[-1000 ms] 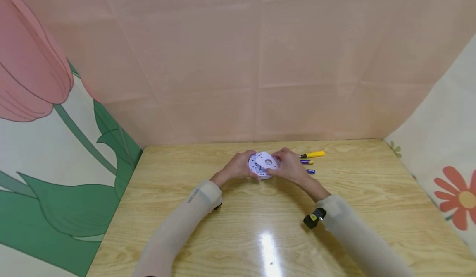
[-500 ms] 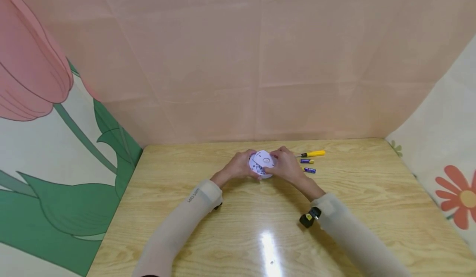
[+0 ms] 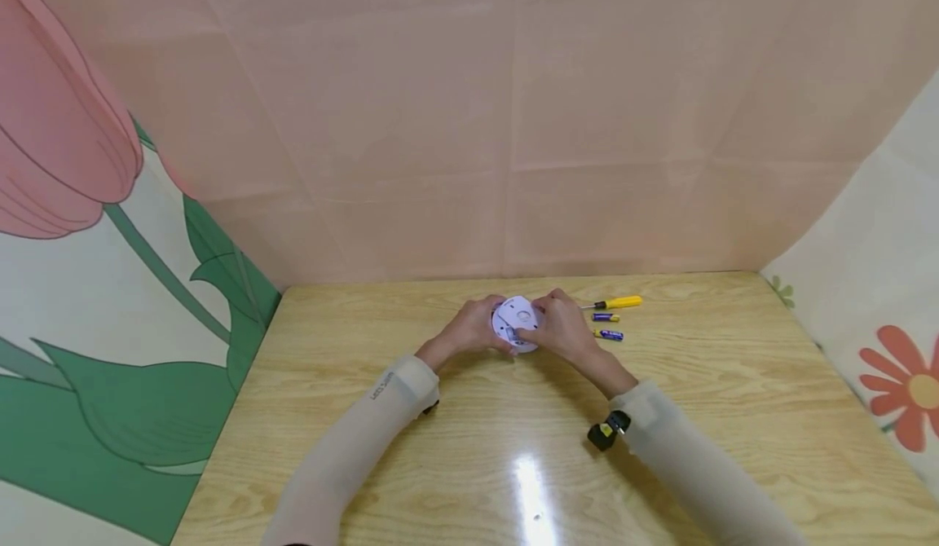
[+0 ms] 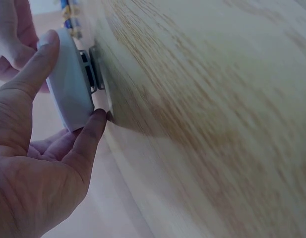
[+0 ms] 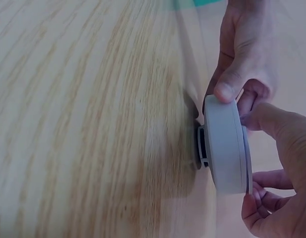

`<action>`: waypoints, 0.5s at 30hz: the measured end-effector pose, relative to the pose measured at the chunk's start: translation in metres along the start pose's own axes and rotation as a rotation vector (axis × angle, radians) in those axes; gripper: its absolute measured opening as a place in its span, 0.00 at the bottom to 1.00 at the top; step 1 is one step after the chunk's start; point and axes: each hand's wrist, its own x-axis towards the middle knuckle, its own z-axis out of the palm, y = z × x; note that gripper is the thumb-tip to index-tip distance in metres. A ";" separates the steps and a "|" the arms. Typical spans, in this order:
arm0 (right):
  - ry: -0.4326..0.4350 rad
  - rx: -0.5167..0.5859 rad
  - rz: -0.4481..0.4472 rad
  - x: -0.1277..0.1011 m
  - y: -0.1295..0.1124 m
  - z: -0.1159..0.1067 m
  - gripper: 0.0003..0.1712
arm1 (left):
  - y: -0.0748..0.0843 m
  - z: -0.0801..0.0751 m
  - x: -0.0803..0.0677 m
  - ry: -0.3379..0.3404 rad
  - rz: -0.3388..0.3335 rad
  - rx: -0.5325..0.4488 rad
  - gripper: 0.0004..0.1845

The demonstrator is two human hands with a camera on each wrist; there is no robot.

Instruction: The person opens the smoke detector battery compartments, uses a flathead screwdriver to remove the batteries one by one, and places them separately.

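My left hand (image 3: 473, 326) grips a round white battery-powered-looking device (image 5: 223, 144) by its rim, thumb on one side and fingers curled on the other. On its face lies a thin white cover plate (image 3: 517, 308) with a round hole, which leaves part of the inside showing toward me. My right hand (image 3: 566, 324) pinches that plate at its right edge, thumb low on the face. Seen edge-on in the right wrist view, the plate sits close against the device. A bracket-like part (image 4: 91, 69) sticks out from its underside, right by the table.
Just right of my right hand lie a yellow-handled screwdriver (image 3: 622, 303) and two blue-and-yellow batteries (image 3: 606, 318). The wooden table (image 3: 469, 448) ends at a pinkish backdrop (image 3: 506, 163) behind my hands.
The cover plate has turned a little and settled flatter over the device's face. My right hand and forearm have shifted slightly left, uncovering more of the batteries and screwdriver.
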 end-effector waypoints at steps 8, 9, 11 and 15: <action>0.006 -0.004 0.013 -0.004 -0.007 -0.005 0.40 | 0.004 0.000 -0.001 0.009 0.002 -0.003 0.51; 0.007 -0.007 0.012 -0.004 -0.007 -0.004 0.40 | 0.004 0.000 -0.001 0.009 0.002 0.001 0.50; 0.008 -0.007 0.009 -0.004 -0.007 -0.004 0.39 | 0.005 0.000 -0.002 0.008 -0.002 0.007 0.50; 0.004 -0.004 0.019 -0.006 -0.007 -0.004 0.40 | 0.006 0.001 -0.002 0.007 -0.004 0.007 0.50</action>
